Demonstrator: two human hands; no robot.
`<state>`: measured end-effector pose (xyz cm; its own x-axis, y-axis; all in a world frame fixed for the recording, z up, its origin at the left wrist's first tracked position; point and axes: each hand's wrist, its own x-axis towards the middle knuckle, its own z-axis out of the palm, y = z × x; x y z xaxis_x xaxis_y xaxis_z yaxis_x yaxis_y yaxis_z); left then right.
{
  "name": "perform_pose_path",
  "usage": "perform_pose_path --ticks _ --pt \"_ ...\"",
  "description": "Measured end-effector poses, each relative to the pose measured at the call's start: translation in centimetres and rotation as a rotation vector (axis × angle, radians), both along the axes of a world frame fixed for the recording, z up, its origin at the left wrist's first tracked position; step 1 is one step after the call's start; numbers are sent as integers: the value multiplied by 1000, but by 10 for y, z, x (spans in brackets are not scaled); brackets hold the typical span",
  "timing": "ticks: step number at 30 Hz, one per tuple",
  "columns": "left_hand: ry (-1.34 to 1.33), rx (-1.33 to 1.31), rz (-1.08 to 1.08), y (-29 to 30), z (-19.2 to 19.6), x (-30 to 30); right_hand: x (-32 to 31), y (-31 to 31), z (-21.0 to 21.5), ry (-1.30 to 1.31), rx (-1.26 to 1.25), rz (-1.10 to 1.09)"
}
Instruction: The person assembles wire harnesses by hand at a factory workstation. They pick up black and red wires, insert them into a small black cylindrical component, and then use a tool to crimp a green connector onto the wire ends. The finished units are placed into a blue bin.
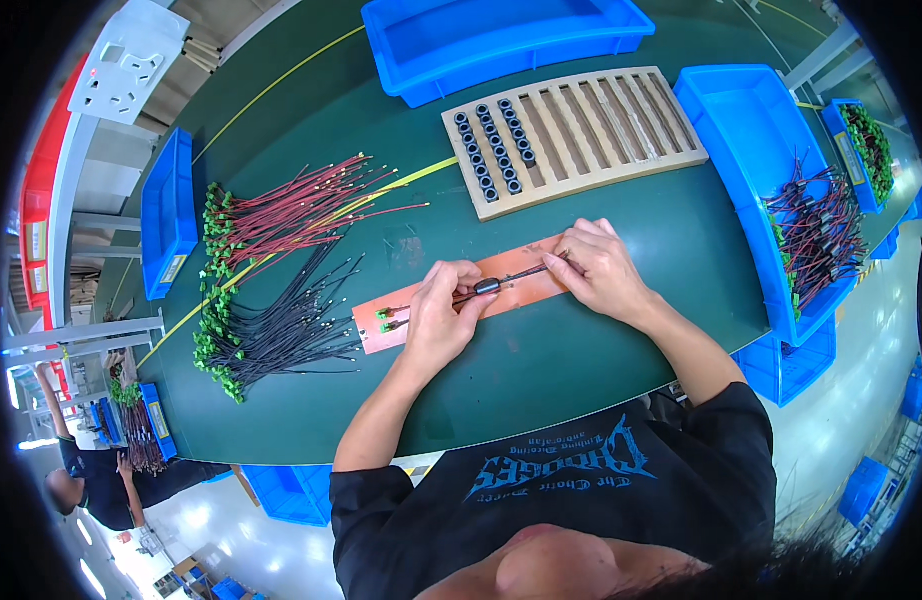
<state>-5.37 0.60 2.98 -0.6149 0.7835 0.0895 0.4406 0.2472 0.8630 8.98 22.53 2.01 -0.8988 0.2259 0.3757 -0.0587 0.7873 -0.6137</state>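
A copper-coloured board (531, 290) lies in front of me on the green table, with green connectors (384, 315) at its left end. Above it, the fingers of my left hand (444, 310) are closed around the wires at a black ferrite core (488, 286). Dark wires (524, 273) run out of the core to the right. My right hand (603, 268) pinches their far ends between thumb and fingers. Left of the board lie a bundle of black wires (291, 320) and a bundle of red wires (301, 205), both with green connectors.
Behind the board stands a grooved wooden tray (581, 190) with several black cores (499, 150) in its left rows. A blue bin (511, 60) sits at the back. The blue bin (746, 200) at right holds wired assemblies (816, 235). Another person (106, 485) works at far left.
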Motion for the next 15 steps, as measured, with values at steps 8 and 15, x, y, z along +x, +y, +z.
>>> perform_pose_path --ticks 8,15 --pt "98 26 -39 6 -4 4 6 6 -5 11 -55 11" --pt "-22 -23 -307 34 24 -26 9 10 -12 27 -94 -50"
